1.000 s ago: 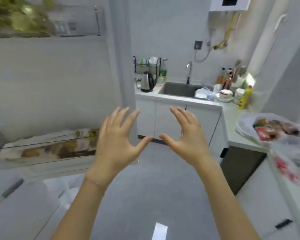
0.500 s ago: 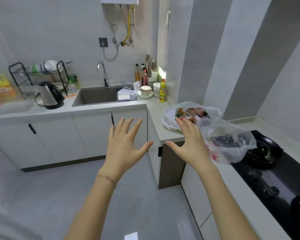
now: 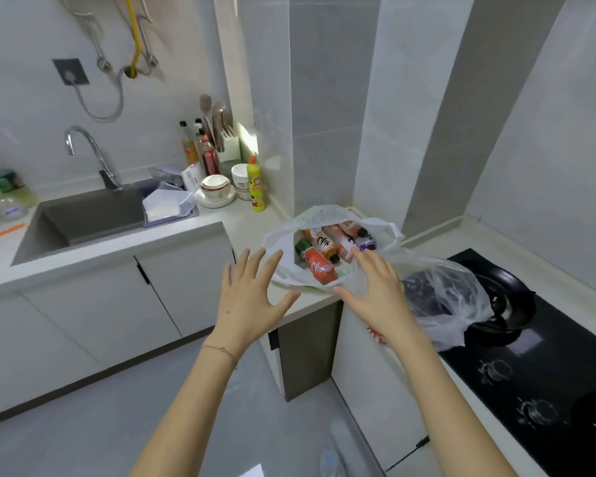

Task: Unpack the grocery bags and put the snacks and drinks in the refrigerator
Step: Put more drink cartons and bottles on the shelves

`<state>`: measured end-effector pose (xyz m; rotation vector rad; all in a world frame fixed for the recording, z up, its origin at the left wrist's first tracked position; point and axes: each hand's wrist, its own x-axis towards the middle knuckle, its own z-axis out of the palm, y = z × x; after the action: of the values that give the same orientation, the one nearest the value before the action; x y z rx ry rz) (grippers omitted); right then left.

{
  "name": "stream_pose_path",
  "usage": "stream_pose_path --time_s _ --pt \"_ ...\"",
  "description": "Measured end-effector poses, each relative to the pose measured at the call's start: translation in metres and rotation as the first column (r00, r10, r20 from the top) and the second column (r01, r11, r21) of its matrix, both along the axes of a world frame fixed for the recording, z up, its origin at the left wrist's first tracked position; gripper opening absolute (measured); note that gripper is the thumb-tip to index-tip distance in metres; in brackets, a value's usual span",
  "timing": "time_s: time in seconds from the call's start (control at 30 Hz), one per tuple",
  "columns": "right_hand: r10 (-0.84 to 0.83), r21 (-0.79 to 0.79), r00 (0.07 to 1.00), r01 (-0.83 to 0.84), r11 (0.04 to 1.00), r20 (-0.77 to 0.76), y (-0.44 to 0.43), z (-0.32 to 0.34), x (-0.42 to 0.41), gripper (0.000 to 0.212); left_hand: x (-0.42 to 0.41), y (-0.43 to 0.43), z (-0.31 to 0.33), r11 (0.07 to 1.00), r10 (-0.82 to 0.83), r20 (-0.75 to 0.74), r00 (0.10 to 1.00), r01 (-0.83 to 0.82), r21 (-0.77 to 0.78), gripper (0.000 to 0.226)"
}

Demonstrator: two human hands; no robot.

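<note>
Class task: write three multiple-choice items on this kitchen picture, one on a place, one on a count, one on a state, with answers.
1. The white bag stands: A in the sink; B on the counter; C on the floor.
2. Bags in view: A two; B one; C four.
3. The left hand and right hand are: A fists; B gripping a bottle; C open.
Answers: 1 B, it sits at the counter's corner; 2 A, the white one and a clear bag; 3 C, fingers spread, holding nothing.

Thin clear plastic bag (image 3: 441, 287), glossy black hob (image 3: 530, 373), matt grey sink (image 3: 83, 218).
</note>
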<state>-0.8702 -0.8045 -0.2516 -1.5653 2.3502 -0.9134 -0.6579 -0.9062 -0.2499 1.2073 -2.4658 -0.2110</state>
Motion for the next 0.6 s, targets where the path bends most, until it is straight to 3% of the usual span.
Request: stream_pose_path --time_s 0.33,0.6 --pt "0.147 0.148 0.989 -0.145 0.978 -0.003 -0.139 -0.056 -0.087 0.07 -0.092 -0.121 -0.066 0.992 0.075 0.116 0.99 -0.087 0.097 0.086" --pt "0.192 0.23 0.981 -0.196 0.953 0.037 -0.194 -0.099 -0.112 0.07 -0.128 -0.171 -0.11 0.992 0.038 0.172 0.984 -0.058 0.116 0.083"
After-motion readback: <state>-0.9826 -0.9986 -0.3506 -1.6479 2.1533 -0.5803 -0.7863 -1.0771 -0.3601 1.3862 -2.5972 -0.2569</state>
